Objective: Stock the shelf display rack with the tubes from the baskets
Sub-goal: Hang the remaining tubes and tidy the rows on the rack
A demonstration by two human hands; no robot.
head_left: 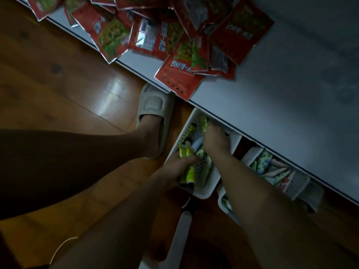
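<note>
Tubes in both hands, down in the white basket

Tubes [187, 167] w/ yellow-green wrap sit in the left hand [174, 167]. Its fingers [191, 158] curl round a small bunch of them, so the bunch pokes out above & below the fist. The left hand is over the near end of the white basket [208, 188], which has little holes in its floor.

The right hand [215, 140] is deeper in the same basket, just past the left fingers. Its fingers [210, 126] bend down among more tubes there & seem to pinch a green one [204, 121], but the hand hides the tips, so can't tell for sure if they hold it.

Right of the right hand, well apart, a 2nd basket [250, 154] holds more packs w/ green & pink prints. A 3rd basket [221, 202] peeks out under the right arm.

Past the fingertips runs the edge of a grey shelf [281, 98]. Red snack bags [180, 74] lie in a messy pile on it, some hanging over the edge.

Left of the hands, a foot in a pale slipper [153, 105] stands on the brown wood floor [58, 84].
</note>
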